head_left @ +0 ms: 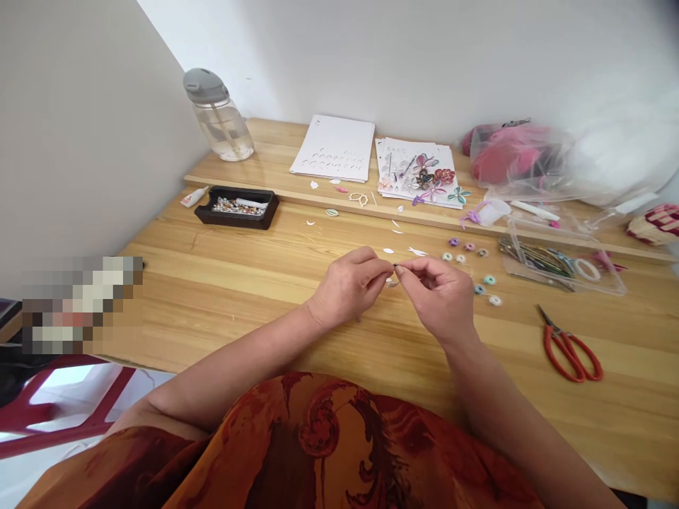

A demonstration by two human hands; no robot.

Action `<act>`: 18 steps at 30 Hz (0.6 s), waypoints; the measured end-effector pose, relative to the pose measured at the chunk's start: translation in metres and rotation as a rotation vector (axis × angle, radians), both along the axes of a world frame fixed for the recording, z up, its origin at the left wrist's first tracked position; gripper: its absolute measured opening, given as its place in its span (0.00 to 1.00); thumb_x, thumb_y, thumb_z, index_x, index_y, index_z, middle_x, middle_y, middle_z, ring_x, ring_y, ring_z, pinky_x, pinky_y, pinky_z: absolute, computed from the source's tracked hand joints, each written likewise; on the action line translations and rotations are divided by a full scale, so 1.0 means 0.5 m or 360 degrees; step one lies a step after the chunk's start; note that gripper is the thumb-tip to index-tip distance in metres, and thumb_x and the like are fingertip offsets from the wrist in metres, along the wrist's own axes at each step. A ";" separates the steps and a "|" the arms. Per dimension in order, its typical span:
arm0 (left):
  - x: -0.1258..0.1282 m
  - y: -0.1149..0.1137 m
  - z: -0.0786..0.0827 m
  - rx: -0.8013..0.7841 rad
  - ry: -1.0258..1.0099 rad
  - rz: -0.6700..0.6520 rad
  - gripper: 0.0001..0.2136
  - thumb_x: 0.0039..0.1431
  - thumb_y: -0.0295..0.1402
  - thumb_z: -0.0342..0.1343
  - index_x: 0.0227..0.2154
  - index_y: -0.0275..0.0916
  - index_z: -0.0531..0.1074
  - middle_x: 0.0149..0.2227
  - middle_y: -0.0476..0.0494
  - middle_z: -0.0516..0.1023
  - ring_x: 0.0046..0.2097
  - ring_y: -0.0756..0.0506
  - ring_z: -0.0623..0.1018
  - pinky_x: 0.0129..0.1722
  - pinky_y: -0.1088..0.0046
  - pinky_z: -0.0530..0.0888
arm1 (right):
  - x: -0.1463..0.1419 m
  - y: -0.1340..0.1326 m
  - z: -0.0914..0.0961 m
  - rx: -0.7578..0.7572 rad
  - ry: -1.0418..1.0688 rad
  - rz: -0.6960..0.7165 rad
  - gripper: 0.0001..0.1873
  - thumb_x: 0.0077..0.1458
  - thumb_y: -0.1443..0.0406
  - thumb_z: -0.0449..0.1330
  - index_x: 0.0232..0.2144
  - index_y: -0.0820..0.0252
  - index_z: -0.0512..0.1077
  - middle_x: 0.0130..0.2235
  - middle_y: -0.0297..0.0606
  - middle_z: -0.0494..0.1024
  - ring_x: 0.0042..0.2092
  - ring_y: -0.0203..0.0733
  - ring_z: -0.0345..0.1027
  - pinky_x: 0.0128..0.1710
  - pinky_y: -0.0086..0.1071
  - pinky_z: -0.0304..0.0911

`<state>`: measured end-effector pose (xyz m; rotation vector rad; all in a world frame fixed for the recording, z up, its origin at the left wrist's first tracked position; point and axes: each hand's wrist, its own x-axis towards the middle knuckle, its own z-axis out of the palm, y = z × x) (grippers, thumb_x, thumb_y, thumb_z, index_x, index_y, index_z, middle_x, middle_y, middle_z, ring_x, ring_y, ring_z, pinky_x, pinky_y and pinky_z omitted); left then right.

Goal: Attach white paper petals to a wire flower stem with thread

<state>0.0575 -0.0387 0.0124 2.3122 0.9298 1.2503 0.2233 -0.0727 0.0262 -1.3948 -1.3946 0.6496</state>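
Observation:
My left hand (350, 284) and my right hand (438, 293) meet fingertip to fingertip over the middle of the wooden table (223, 297). Both pinch a tiny dark piece (395, 266) between thumb and forefinger; it is too small to name. A small pale scrap (391, 283) lies just under the fingers. To the right of my right hand sit several small rolled paper coils (480, 279) in purple, teal and white. White paper petals (416, 251) lie just beyond my hands.
Red-handled scissors (570, 350) lie at the right. A clear box of paper strips (556, 258), a black tray of beads (238, 206), a glue tube (194, 196), a water bottle (218, 116), a white template sheet (334, 148), a quilled flower card (419, 173) and plastic bags (523, 159) stand farther back.

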 end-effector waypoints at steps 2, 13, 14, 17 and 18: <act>-0.002 0.000 0.004 -0.0014 0.0004 -0.0031 0.08 0.63 0.26 0.53 0.36 0.37 0.77 0.31 0.45 0.73 0.34 0.49 0.73 0.37 0.74 0.69 | 0.003 -0.002 0.002 0.0069 -0.0136 0.0006 0.04 0.54 0.65 0.64 0.31 0.58 0.79 0.28 0.35 0.79 0.27 0.37 0.67 0.27 0.32 0.61; -0.007 0.003 0.025 -0.0306 -0.0066 -0.0097 0.04 0.57 0.25 0.55 0.31 0.37 0.74 0.30 0.47 0.76 0.31 0.50 0.71 0.35 0.74 0.68 | 0.023 0.001 0.013 0.0447 -0.0866 0.0210 0.08 0.59 0.67 0.59 0.34 0.52 0.79 0.33 0.38 0.80 0.37 0.47 0.71 0.41 0.41 0.65; -0.007 0.004 0.026 -0.0342 -0.0070 -0.0085 0.03 0.57 0.26 0.56 0.30 0.37 0.74 0.29 0.47 0.76 0.30 0.51 0.70 0.34 0.74 0.67 | 0.023 0.001 0.013 0.0428 -0.0869 0.0234 0.08 0.59 0.67 0.59 0.34 0.52 0.79 0.33 0.38 0.80 0.37 0.47 0.71 0.41 0.41 0.65; -0.007 0.009 0.028 -0.0517 -0.0101 -0.0042 0.03 0.57 0.30 0.57 0.29 0.37 0.74 0.26 0.49 0.74 0.27 0.52 0.67 0.30 0.75 0.65 | 0.024 -0.001 0.016 0.0341 -0.0804 0.0276 0.08 0.58 0.66 0.60 0.34 0.52 0.79 0.32 0.38 0.80 0.35 0.45 0.71 0.39 0.40 0.64; -0.007 0.011 0.028 -0.0612 -0.0130 -0.0036 0.04 0.56 0.31 0.58 0.28 0.37 0.74 0.25 0.50 0.73 0.26 0.52 0.66 0.29 0.75 0.63 | 0.024 -0.002 0.016 0.0293 -0.0758 0.0278 0.07 0.58 0.65 0.60 0.34 0.52 0.80 0.31 0.37 0.80 0.34 0.44 0.71 0.38 0.39 0.64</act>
